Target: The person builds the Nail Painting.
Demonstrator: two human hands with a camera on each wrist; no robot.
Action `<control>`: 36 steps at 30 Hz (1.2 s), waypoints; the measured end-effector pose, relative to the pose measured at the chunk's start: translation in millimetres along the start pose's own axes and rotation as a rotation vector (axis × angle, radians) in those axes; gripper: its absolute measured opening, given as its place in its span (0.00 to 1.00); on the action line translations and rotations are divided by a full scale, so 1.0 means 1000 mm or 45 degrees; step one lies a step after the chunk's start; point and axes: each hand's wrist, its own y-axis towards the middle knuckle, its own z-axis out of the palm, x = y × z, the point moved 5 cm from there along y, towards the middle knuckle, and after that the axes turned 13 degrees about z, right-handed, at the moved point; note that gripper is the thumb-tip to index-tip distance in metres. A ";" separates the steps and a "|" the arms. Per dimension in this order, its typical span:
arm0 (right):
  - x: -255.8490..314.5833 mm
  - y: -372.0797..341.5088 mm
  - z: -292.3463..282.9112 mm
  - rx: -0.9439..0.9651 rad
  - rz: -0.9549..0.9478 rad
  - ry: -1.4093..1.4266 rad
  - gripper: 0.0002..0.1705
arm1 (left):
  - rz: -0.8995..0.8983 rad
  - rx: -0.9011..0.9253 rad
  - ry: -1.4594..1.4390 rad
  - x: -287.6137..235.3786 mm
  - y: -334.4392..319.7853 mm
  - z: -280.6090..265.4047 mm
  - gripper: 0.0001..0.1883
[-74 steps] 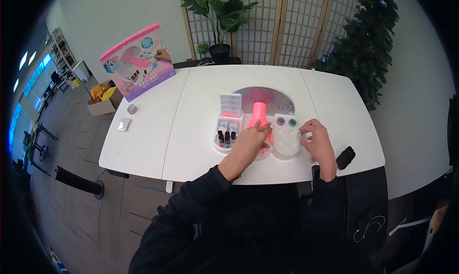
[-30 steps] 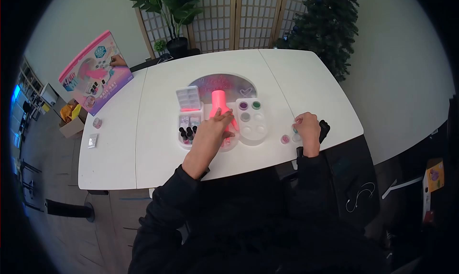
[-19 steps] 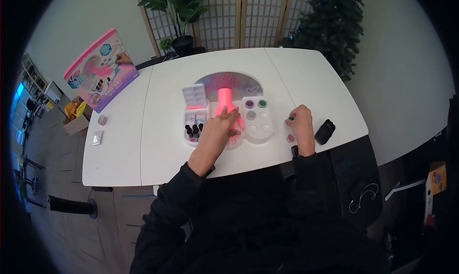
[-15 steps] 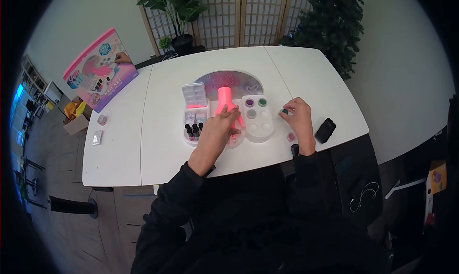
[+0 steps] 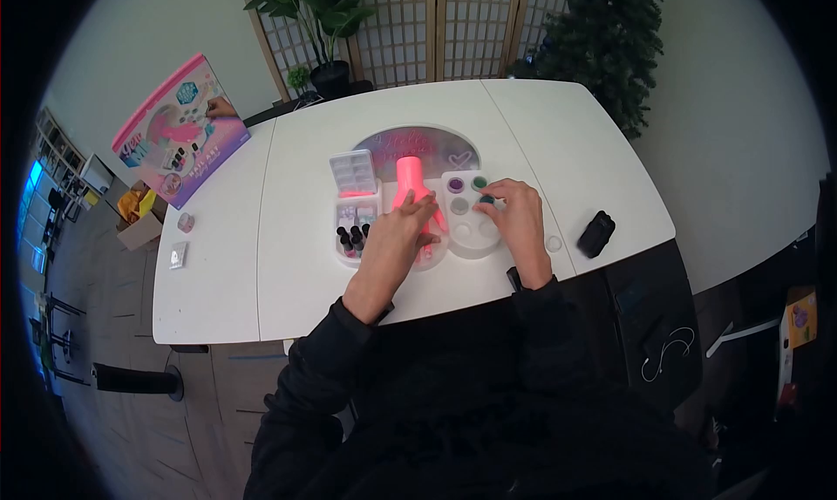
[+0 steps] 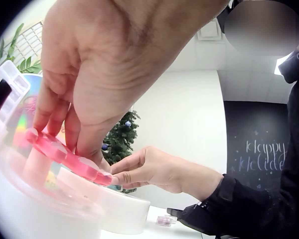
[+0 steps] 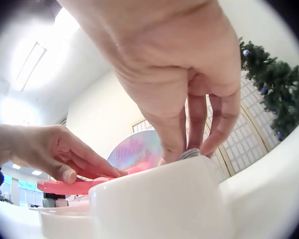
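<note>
In the head view my left hand (image 5: 397,247) rests on a pink plastic hand form (image 5: 409,170) in the middle of a white nail art station. In the left wrist view its fingertips press on the form's pink fingers (image 6: 70,158). My right hand (image 5: 523,225) pinches a small dark teal glitter pot (image 5: 486,200) at a well of the white tray (image 5: 475,249). The right wrist view has that pot (image 7: 189,153) right at the tray's top edge, partly hidden by fingers. Purple (image 5: 456,185), green (image 5: 479,183) and silver-grey (image 5: 459,205) pots sit in other wells.
Nail polish bottles (image 5: 351,240) and a lidded compartment box (image 5: 352,170) stand left of the form. A clear round piece (image 5: 554,244), a black case (image 5: 596,234) and a pink pot (image 6: 164,220) lie to the right. The product box (image 5: 181,129) stands far left.
Over the last half second my right hand has carried the teal pot left onto the tray. A silver-grey pot has appeared in the tray since the oldest frame. My left hand stays on the form.
</note>
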 end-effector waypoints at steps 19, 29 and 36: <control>-0.046 -0.032 -0.038 0.123 0.388 -0.111 0.15 | -0.034 0.043 -0.042 -0.001 0.001 0.001 0.24; -0.076 -0.025 -0.022 0.307 0.336 -0.069 0.20 | 0.019 -0.034 0.016 0.004 -0.004 0.008 0.25; -0.069 -0.025 -0.013 0.459 0.318 -0.152 0.21 | 0.058 -0.035 0.015 0.004 -0.005 0.007 0.26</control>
